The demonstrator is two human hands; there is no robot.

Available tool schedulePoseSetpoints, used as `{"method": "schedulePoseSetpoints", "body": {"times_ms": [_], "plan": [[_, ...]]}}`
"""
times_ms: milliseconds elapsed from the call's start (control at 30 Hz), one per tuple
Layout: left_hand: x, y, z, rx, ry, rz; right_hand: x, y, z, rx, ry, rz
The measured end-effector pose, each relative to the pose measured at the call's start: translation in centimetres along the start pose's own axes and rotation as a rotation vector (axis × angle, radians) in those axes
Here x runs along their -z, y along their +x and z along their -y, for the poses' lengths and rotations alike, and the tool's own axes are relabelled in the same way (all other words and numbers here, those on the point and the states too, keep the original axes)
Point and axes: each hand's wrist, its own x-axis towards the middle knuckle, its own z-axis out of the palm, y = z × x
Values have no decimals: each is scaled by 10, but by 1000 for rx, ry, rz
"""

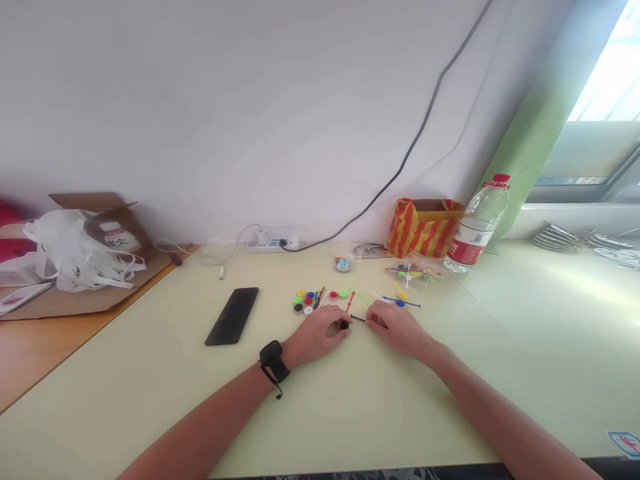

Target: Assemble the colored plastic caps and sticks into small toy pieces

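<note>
My left hand [316,333], with a black band at the wrist, is closed on a small round black piece [345,325] on the table. Between the two hands lies a thin black stick [358,319], its right end pinched in the fingertips of my right hand [395,325]. Behind my left hand are several small round pieces in yellow, green, blue, white and black, among them a red one [333,295]. A red arrow-like stick [351,301] lies just behind the gap between the hands. Beyond my right hand are a blue stick [413,304] and a blue round piece [400,303].
A black phone [232,316] lies to the left. Along the wall are a power strip [273,245], a striped bag [425,230], a plastic packet [415,270] and a water bottle [477,227]. Cardboard [100,303] with white plastic bags [75,250] is at the far left.
</note>
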Motion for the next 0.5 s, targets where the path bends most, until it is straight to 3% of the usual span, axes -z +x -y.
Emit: {"method": "schedulePoseSetpoints", "body": {"times_ms": [200,500], "plan": [[1,2,-1,15,-110,-53,-1,3,-3,-52,110,-49],[-1,5,4,59,-290,-116,-4,2,4,55,381,-192]]}}
